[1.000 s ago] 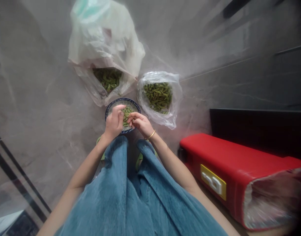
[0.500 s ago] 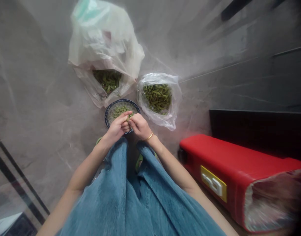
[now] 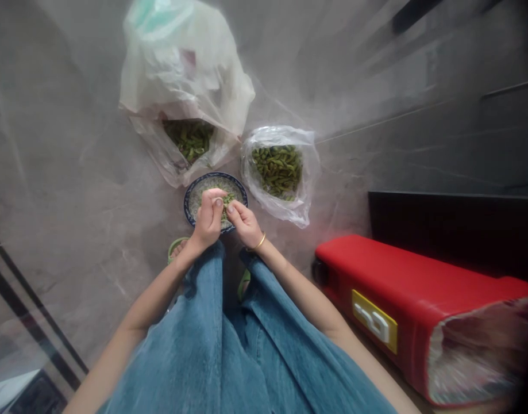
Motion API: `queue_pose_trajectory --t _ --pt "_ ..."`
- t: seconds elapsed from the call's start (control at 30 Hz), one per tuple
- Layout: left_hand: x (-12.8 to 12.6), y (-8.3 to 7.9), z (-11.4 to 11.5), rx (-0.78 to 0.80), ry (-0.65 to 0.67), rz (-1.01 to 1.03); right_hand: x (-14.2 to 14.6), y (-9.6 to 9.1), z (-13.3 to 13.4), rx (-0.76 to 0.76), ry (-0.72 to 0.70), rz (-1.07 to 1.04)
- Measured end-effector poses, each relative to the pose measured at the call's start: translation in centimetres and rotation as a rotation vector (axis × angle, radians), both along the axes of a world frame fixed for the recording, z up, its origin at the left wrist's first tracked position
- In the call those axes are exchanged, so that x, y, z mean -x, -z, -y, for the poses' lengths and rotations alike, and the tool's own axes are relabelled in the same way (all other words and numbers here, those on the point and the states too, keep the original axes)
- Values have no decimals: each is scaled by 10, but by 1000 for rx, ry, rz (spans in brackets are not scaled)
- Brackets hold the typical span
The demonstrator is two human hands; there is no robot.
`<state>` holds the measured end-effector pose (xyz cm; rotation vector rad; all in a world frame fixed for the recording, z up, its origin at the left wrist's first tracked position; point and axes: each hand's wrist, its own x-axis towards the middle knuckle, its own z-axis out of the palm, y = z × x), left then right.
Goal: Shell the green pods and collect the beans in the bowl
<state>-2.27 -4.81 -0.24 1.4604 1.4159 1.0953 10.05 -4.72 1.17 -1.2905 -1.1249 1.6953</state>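
Over the near part of a blue-rimmed bowl [image 3: 187,207] my two hands are close together. My left hand [image 3: 208,217] is closed, thumb against curled fingers, on a small green soybean pod that the fingers mostly cover. In a pinch from the other side, my right hand [image 3: 245,225] grips the same pod. Shelled green soybeans [image 3: 228,198] lie in the bowl below, partly hidden by the hands. Behind the bowl, a large whitish plastic bag [image 3: 186,75] gapes towards me with pods [image 3: 192,141] inside. A smaller clear bag [image 3: 304,198] to the right holds more pods [image 3: 278,169].
A red bin-like container [image 3: 384,270] with a plastic lining lies along the right, beside a black panel [image 3: 444,230]. My denim-covered knees [image 3: 203,287] and green slippers [image 3: 244,284] are just below the bowl. Grey marble-look floor [image 3: 74,172] surrounds everything.
My left hand has turned and its fingers have curled in, thumb now upward. My right hand has shifted slightly down, and a gap has opened between the hands, showing the beans.
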Motion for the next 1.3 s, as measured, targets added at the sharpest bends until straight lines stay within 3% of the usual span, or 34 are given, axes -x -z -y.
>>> queue_pose_trajectory --t 0.17,0.3,0.47,0.6,0.83,1.0,1.13,1.3 --pt "-1 6 5 95 -73 90 1 2 -2 -23 -33 57" --pt "-1 5 11 25 -28 35 3 9 -1 77 -29 -5" --pt "-8 -2 12 -20 -45 97 6 5 3 -154 32 224" --pt "-13 -1 9 124 -123 220 3 9 0 -343 -42 335" --pt "-4 1 4 582 -5 636 -8 29 -8 -569 -230 395" --pt "-2 -1 1 659 16 709 -5 26 -2 -518 -186 350" --pt "-5 2 2 526 32 585 -4 19 3 -322 -63 292" --pt "-3 5 0 361 111 383 -5 17 2 -143 -73 205"
